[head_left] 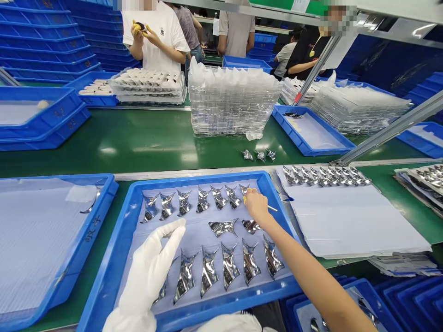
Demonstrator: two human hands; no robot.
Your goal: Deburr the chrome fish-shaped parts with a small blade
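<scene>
Silver foil pieces (209, 272) in rows on a blue tray (221, 306)

Gloved left hand (148, 272) spread over the near row, near the tray's left edge; bare right hand (256, 206) pinching a thin stick (272, 208) by the far row.

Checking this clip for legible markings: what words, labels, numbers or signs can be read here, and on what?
Dark handwritten characters on the rim of the left blue plastic tray: too blurred to quote.
Dark marks on the silver foil pieces: too small to read.
Paper sheet on the overhead rail: cut off and too small to read.
Print on a co-worker's white T-shirt: too small to read.
No text can be quoted.
</scene>
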